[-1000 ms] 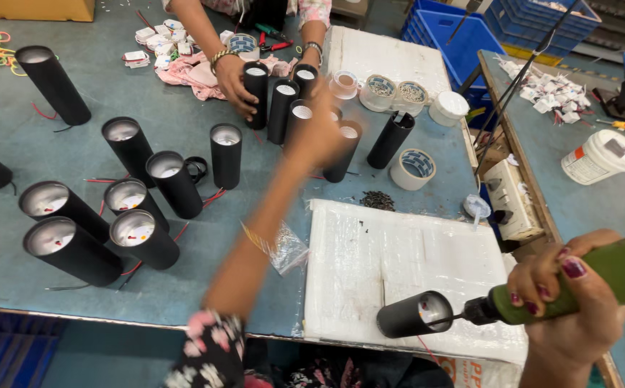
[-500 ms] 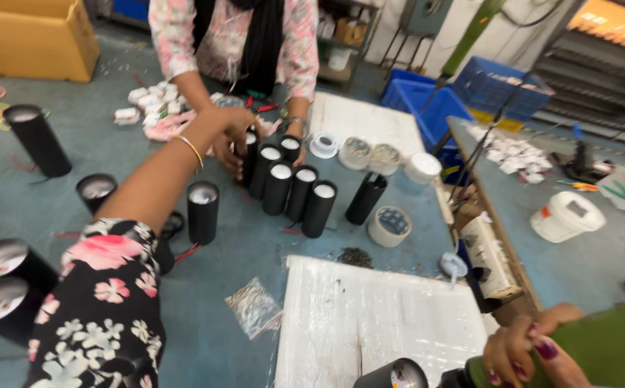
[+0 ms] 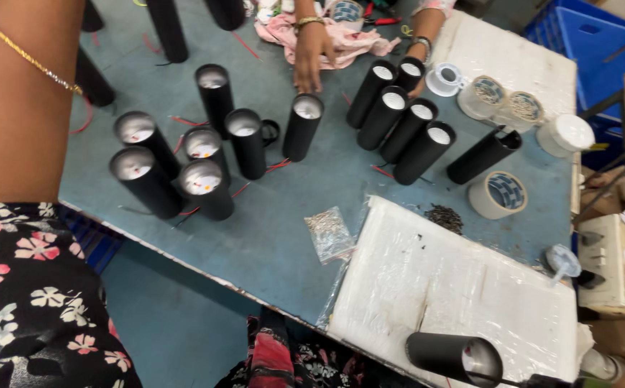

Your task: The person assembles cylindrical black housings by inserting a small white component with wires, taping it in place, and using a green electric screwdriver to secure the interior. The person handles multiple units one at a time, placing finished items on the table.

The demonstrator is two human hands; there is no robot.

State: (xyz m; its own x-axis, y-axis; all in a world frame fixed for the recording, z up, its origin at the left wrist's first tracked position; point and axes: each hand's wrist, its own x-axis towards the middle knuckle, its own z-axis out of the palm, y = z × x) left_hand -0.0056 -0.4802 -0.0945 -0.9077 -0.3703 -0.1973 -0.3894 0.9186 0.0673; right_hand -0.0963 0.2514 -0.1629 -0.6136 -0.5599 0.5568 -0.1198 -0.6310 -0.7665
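Note:
My left forearm (image 3: 25,108), with a floral sleeve and a thin gold bracelet, fills the left side; the hand itself is beyond the top edge. My right hand is out of view. A black tube (image 3: 456,358) lies on the white board (image 3: 456,287) at the bottom, open end facing right. Several black tubes (image 3: 176,169) with white ends stand in a cluster beside my arm. Another person's hands (image 3: 312,54) rest at the far side, one next to a row of black tubes (image 3: 402,122).
The blue table (image 3: 291,237) also holds a small clear bag of screws (image 3: 329,232), a dark pile of screws (image 3: 445,217), tape rolls (image 3: 498,194), a white tub (image 3: 564,135) and a pink cloth (image 3: 355,39). Blue crates (image 3: 585,36) stand at the far right.
The view has tipped down onto the table. My left arm has pulled back to the left edge. My right hand and the green tool have dropped out of view.

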